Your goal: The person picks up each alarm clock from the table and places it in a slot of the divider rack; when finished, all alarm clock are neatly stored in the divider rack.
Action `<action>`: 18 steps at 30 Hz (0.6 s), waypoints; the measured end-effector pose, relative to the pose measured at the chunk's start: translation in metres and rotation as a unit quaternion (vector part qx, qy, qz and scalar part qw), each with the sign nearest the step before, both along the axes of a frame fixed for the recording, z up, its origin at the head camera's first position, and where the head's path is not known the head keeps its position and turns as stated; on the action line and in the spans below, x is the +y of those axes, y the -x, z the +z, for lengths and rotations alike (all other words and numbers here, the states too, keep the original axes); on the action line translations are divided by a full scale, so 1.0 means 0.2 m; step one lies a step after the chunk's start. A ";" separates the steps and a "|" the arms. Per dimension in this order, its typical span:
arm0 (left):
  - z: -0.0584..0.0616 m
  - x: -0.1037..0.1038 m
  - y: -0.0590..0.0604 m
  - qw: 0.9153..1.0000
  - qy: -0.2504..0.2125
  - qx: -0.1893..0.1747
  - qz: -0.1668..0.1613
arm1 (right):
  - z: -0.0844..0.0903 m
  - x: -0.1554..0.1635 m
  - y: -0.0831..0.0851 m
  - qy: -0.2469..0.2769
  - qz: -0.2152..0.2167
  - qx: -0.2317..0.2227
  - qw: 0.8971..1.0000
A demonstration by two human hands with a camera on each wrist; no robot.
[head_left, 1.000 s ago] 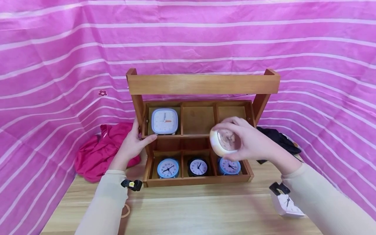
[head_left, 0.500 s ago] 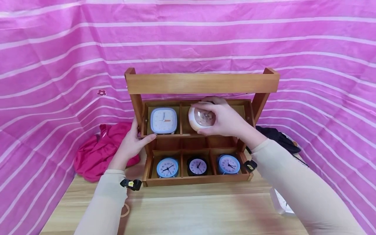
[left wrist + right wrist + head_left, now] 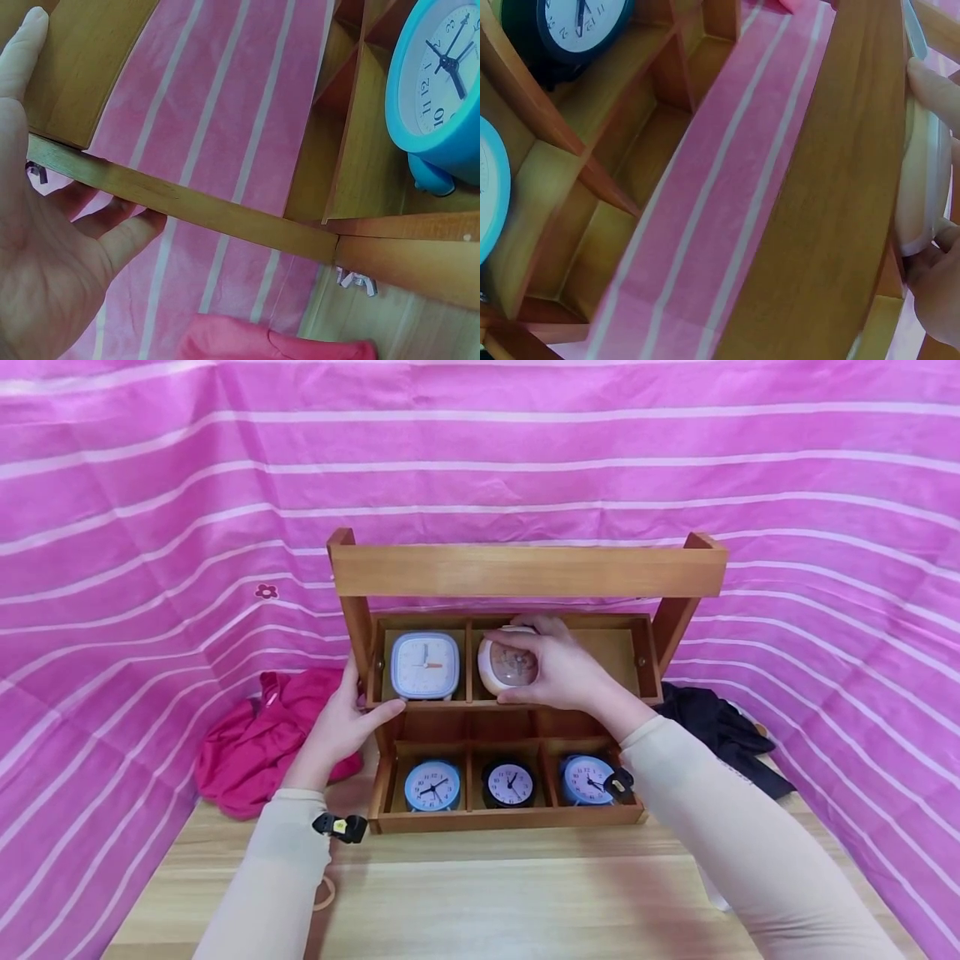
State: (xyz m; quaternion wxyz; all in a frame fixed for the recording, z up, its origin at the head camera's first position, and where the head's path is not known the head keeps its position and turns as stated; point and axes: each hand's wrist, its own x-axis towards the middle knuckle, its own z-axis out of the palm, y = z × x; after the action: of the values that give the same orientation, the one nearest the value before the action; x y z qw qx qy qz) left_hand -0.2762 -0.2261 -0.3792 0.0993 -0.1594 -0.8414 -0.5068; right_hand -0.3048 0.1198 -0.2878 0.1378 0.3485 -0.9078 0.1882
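**Round clock held in the upper middle compartment**

The right hand (image 3: 558, 670) grasps a cream round clock (image 3: 508, 665), fingers curled over its top and thumb under its lower edge. The clock sits upright in the middle compartment of the upper row of a wooden organizer (image 3: 525, 570), its face toward the camera. The right wrist view shows fingertips (image 3: 934, 86) against the clock's pale rim (image 3: 919, 187), behind the organizer's top rail.

The left hand (image 3: 339, 724) clasps the organizer's left upright, thumb lying along the front edge of the upper shelf and fingers wrapped behind the post. The left wrist view shows the palm (image 3: 45, 247) against a wooden bar.

Just left of the held clock stands a square blue clock (image 3: 424, 665). The lower row holds 3 round clocks: a blue one (image 3: 432, 786), a black one (image 3: 509, 784) and another blue one (image 3: 587, 779).

The organizer stands on a light wooden surface (image 3: 487, 893). A red cloth (image 3: 255, 743) lies to its left, a dark cloth (image 3: 720, 731) to its right.
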 end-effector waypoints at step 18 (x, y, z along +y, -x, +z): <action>0.00 0.00 0.00 1.000 0.007 0.003 0.006 | -0.05 -0.03 -0.02 -0.106 -0.028 0.064 0.992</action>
State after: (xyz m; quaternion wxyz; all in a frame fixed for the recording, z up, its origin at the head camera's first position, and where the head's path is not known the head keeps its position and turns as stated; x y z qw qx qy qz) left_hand -0.2760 -0.2261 -0.3791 0.1038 -0.1568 -0.8454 -0.5000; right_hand -0.3017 0.1140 -0.2978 0.1631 0.3470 -0.9213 0.0646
